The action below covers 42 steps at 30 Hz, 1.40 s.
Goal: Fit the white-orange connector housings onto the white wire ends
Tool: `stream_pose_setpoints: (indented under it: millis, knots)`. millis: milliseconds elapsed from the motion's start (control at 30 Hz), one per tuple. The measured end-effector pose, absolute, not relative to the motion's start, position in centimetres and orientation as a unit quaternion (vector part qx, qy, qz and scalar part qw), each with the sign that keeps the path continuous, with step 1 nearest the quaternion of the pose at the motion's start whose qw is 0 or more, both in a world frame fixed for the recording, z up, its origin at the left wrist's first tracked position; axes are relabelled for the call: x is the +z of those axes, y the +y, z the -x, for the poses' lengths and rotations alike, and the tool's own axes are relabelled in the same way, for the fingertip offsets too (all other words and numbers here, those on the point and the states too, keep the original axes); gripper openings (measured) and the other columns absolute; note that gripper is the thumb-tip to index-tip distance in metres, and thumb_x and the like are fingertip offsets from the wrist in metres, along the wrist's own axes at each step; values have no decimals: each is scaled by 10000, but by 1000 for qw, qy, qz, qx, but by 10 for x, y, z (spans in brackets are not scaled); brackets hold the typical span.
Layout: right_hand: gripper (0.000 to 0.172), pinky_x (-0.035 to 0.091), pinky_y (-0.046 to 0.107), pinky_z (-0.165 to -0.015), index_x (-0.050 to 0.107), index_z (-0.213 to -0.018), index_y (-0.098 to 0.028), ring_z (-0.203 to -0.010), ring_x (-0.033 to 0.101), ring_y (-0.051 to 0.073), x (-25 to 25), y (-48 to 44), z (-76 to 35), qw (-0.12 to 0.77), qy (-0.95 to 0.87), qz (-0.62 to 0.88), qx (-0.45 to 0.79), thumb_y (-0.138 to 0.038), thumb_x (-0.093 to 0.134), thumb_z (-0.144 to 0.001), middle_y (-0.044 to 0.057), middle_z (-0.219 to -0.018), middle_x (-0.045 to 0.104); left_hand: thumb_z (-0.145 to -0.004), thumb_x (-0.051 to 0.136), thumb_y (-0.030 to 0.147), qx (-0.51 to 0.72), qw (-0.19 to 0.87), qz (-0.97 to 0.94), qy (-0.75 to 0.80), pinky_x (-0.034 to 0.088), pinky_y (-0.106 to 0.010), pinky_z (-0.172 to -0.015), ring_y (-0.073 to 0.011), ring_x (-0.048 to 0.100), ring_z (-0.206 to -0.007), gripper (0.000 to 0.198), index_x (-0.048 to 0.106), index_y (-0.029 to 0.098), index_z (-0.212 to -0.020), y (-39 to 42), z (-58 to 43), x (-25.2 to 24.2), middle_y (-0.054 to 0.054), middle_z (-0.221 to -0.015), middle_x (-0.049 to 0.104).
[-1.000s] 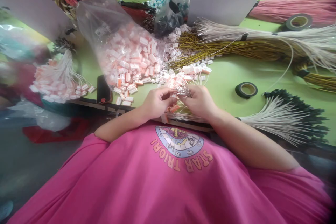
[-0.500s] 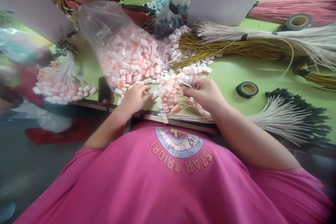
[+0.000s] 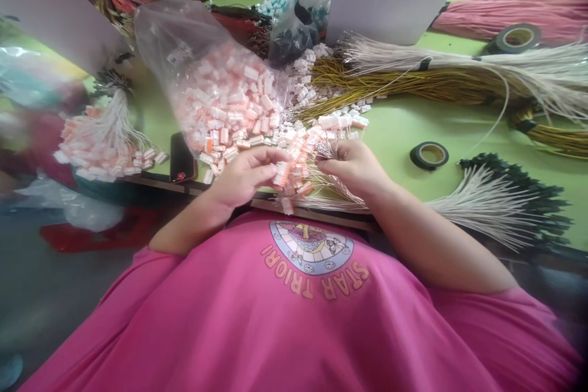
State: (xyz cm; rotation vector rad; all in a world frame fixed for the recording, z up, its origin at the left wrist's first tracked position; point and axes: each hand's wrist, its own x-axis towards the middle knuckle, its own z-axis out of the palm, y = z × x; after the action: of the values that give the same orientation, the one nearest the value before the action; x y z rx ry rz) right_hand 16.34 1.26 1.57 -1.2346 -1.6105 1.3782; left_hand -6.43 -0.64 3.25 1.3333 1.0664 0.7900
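My left hand (image 3: 241,179) is closed in a pinch on a small white and orange connector housing (image 3: 280,174) at the table's front edge. Just to the right, my right hand (image 3: 358,166) is closed around thin white wires (image 3: 327,149) whose metal tips poke out past the fingers. Between and beyond the hands lies a pile of connectors (image 3: 301,187), some with white wires attached. Behind my left hand, a clear plastic bag (image 3: 172,43) spills many pink-white connectors (image 3: 236,95) onto the table.
Bundled white wires (image 3: 463,58) and yellow wires (image 3: 436,87) lie at the right, near two black tape rolls (image 3: 429,155). A dark phone (image 3: 182,159) and a wired connector bunch (image 3: 103,144) sit at the left. White wires with black ends (image 3: 519,202) fan out at front right.
My left hand has moved right from beside the loose connectors, and its fingers have closed on a connector. My right hand stays nearly where it was, holding the wires.
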Motion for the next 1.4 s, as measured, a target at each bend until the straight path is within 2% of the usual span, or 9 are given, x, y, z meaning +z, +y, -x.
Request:
stream_pose_setpoints:
  millis: [67,167,367,533,733,1067,1233,1400]
  knots:
    - [189,278,256,-513,458,-558,-179,-533,361,80,17,12,-164,338,-622,468,529,-227,579,-695,-49,-546,390,-789,634,220,337,615,-550,453,559,-275,-655,-122,643,-697,229,608,165,-1010,-11,48,30,-31,-876,659]
    - [199,297,254,-530,493,-568,-169,-556,375,83,18,11,-164,337,-638,464,513,-259,591,-715,-40,-570,417,-778,682,223,350,594,-547,475,550,-257,-665,-111,640,-700,225,597,161,-976,-12,32,25,-30,-905,657]
    - [188,304,251,-540,497,-592,-168,-573,368,87,16,8,-160,363,-644,476,476,-268,570,-733,-41,-575,400,-784,698,217,407,554,-540,486,545,-227,-734,-101,635,-755,165,609,162,-912,-4,29,14,-10,-839,650]
    - [169,301,244,-539,515,-598,-164,-579,373,87,17,8,-160,358,-660,460,474,-258,567,-729,-40,-575,405,-849,608,252,393,624,-479,476,585,-260,-673,-114,654,-715,145,602,173,-970,-2,31,5,-18,-851,635]
    - [222,278,248,-523,444,-560,-176,-562,335,81,15,9,-161,337,-670,481,454,-273,561,-722,-44,-562,352,-809,681,286,363,615,-516,473,585,-239,-693,-131,682,-781,295,582,178,-1064,-5,31,6,-33,-865,659]
    - [189,265,251,-518,421,-553,-185,-554,337,86,14,7,-158,320,-689,515,395,-222,545,-691,-45,-530,364,-782,690,229,348,562,-551,509,574,-236,-631,-116,674,-663,270,627,150,-1033,-4,30,8,-32,-810,690]
    - [185,260,247,-505,418,-552,-190,-540,353,88,13,6,-154,310,-698,523,378,-199,554,-677,-44,-511,395,-781,680,215,336,548,-563,519,569,-222,-584,-125,682,-669,202,647,140,-965,-7,22,13,-45,-828,702]
    - [236,263,246,-507,432,-551,-184,-536,353,88,12,8,-155,315,-685,526,392,-270,568,-723,-41,-513,396,-773,684,225,340,543,-557,529,535,-209,-488,-129,671,-614,219,643,149,-973,-6,21,12,-35,-764,692]
